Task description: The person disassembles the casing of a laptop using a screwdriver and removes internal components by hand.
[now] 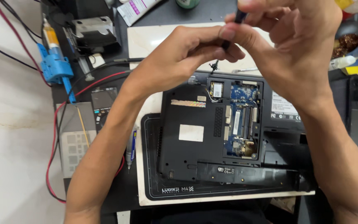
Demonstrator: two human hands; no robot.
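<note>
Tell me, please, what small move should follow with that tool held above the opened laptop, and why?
Probably lower the thin dark tool, pinched by both the left hand and right hand, toward the exposed circuit board; the laptop lies open beneath it.

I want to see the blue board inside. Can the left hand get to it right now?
Probably yes. The blue circuit board lies uncovered in the open laptop below the left hand, but those fingers are pinching a small dark tool.

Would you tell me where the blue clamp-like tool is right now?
In the head view, the blue clamp-like tool lies at the upper left, beside the red wire, left of the left hand.
</note>
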